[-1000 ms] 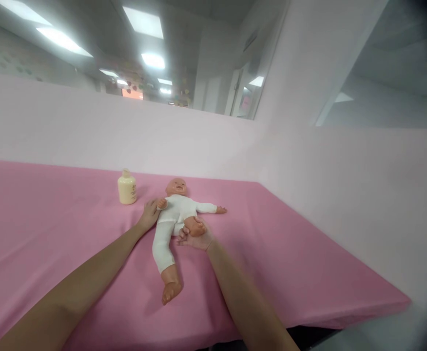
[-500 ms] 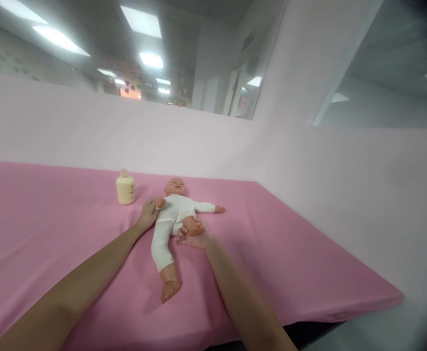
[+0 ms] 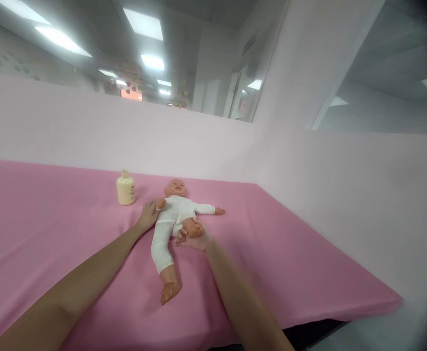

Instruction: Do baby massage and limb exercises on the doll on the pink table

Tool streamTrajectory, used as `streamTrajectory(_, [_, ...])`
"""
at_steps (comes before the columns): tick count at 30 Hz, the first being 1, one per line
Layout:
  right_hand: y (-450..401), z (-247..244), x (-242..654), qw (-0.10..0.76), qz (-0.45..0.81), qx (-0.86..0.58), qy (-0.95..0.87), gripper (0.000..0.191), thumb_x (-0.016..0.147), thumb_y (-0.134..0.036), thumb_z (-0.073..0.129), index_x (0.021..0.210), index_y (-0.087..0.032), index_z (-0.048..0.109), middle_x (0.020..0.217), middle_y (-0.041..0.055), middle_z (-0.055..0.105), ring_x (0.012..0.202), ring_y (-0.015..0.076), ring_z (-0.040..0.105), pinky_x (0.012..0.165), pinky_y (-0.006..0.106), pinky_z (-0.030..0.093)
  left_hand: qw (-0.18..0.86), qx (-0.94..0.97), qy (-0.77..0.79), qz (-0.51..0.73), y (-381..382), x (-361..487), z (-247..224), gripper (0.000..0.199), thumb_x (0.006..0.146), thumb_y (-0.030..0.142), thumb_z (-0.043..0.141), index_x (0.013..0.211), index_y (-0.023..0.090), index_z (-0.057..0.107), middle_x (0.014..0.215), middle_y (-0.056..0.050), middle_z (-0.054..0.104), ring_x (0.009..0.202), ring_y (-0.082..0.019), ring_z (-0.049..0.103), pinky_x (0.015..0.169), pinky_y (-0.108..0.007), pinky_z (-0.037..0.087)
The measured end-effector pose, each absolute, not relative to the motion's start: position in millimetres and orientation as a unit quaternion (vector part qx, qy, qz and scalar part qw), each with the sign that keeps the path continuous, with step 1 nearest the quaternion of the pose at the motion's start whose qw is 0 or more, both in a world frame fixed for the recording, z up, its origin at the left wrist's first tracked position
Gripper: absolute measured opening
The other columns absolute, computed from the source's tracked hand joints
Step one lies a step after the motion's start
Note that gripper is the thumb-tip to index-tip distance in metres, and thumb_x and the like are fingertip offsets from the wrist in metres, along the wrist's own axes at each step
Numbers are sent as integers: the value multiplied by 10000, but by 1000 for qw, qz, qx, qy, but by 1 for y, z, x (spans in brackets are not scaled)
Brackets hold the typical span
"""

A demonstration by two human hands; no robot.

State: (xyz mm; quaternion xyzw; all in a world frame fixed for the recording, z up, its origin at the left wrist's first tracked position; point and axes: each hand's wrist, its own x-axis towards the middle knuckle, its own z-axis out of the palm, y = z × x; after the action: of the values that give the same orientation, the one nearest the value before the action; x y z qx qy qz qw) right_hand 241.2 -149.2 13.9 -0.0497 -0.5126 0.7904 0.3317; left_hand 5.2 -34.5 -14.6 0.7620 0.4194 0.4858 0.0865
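Note:
A baby doll [image 3: 177, 209] in a white suit lies on its back, its head toward the wall. My right hand [image 3: 197, 239] is closed around its bent, raised leg, and the doll's bare foot [image 3: 194, 229] shows above my fingers. The other leg [image 3: 163, 243] stretches toward me. My left hand [image 3: 148, 215] lies against the doll's side by its small bent arm, fingers extended; the doll's hand [image 3: 161, 204] partly covers my fingertips. Left of the doll stands a cream-coloured bottle [image 3: 126, 189] with dark print.
A pink cloth [image 3: 290, 263] covers the table, with its edge hanging at the front right. White walls [image 3: 199, 146] border the table behind and on the right. Above are glass panes [image 3: 177, 53] with bright ceiling lights showing in them.
Both hands and the doll stay almost as they were. Only the camera view has shifted very slightly.

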Motion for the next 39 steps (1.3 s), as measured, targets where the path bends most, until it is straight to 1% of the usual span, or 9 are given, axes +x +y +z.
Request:
streamTrajectory(3, [-152, 16, 241, 339, 777, -87, -523, 587, 876, -730, 329, 676, -194, 459, 685, 6, 517, 784, 176, 627, 806, 420, 523, 86, 762, 419, 486, -32, 6, -16, 381, 934, 320, 432, 1226, 177, 632, 1226, -123, 658, 1168, -289, 553, 1059, -511, 398])
streamTrajectory(6, [-154, 17, 242, 335, 784, -134, -505, 652, 906, -672, 109, 697, -175, 475, 719, 15, 542, 796, 151, 630, 827, 430, 493, 85, 763, 417, 486, -32, 6, -18, 385, 946, 328, 428, 1241, 186, 629, 1252, -118, 647, 1192, -290, 539, 1073, -508, 385])
streamTrajectory(7, [-155, 17, 242, 333, 788, -142, -498, 662, 906, -668, 98, 702, -170, 482, 734, 22, 552, 800, 149, 629, 841, 433, 485, 85, 764, 417, 485, -32, 5, -18, 386, 951, 328, 423, 1247, 189, 628, 1262, -117, 643, 1199, -290, 533, 1078, -512, 378])
streamTrajectory(12, [-155, 14, 243, 326, 811, -140, -466, 598, 782, -785, 481, 702, -193, 498, 755, 43, 556, 783, 189, 601, 887, 415, 504, 68, 779, 411, 469, -37, 7, -16, 408, 953, 294, 413, 1308, 205, 593, 1312, -117, 605, 1242, -281, 500, 1101, -523, 365])
streamTrajectory(14, [-155, 13, 243, 324, 815, -129, -462, 580, 763, -784, 536, 699, -209, 498, 752, 48, 544, 791, 204, 582, 892, 419, 504, 58, 794, 388, 464, -40, 8, -14, 415, 947, 265, 416, 1321, 204, 585, 1350, -120, 578, 1283, -274, 483, 1110, -502, 371])
streamTrajectory(21, [-163, 17, 242, 330, 828, -124, -437, 587, 794, -774, 464, 664, -202, 493, 738, 24, 527, 796, 189, 546, 904, 398, 464, 69, 814, 322, 478, -41, 13, -11, 435, 904, 146, 412, 1296, 212, 588, 1359, -98, 585, 1323, -252, 485, 1135, -485, 377])
streamTrajectory(28, [-167, 14, 250, 351, 800, -112, -473, 590, 833, -736, 402, 651, -199, 562, 703, 49, 558, 760, 209, 574, 830, 399, 458, 148, 787, 332, 499, -47, 14, -11, 546, 821, 57, 399, 1292, 260, 587, 1416, -77, 545, 1366, -258, 440, 1157, -516, 330])
streamTrajectory(32, [-164, 11, 257, 354, 791, -81, -492, 611, 832, -732, 370, 655, -189, 586, 686, 60, 577, 741, 215, 588, 778, 376, 465, 192, 776, 326, 505, -50, 11, -8, 508, 840, 107, 439, 1308, 264, 555, 1411, -86, 540, 1374, -268, 428, 1163, -531, 299])
streamTrajectory(39, [-168, 19, 256, 327, 788, -115, -508, 609, 780, -747, 405, 622, -192, 600, 655, 72, 590, 716, 213, 581, 794, 394, 456, 218, 763, 329, 513, -52, 12, -7, 447, 924, 266, 506, 1369, 275, 462, 1416, -106, 518, 1377, -276, 423, 1161, -534, 278])
